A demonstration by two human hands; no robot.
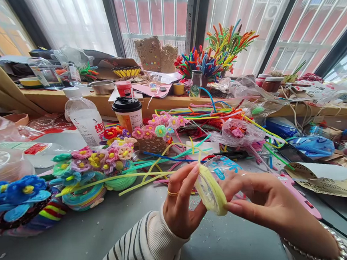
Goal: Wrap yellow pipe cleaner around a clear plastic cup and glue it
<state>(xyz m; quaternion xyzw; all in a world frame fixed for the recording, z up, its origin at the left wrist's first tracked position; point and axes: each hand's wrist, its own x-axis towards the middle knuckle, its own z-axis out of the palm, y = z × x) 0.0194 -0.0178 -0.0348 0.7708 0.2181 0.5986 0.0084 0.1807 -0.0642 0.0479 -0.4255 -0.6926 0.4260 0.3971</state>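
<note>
A pale yellow fuzzy ring (213, 193) with clear plastic inside it is held up above the grey table. My left hand (180, 201), with a ring on one finger, pinches its left side near the top. Fingers of my right hand (257, 201) press on its lower right edge. Yellow pipe cleaners (136, 186) stretch leftward from near my left hand; whether they join the ring cannot be made out. Below the hands, small bits are scattered on the table.
Flower-covered baskets (94, 162) and blue flowers (26, 189) stand at the left. Behind are a bottle (85, 119), a lidded cup (128, 114) and loose pipe cleaners (187, 113). A pink glue gun (300, 196) lies right, near brown paper (330, 181). Cluttered windowsill (159, 101) beyond.
</note>
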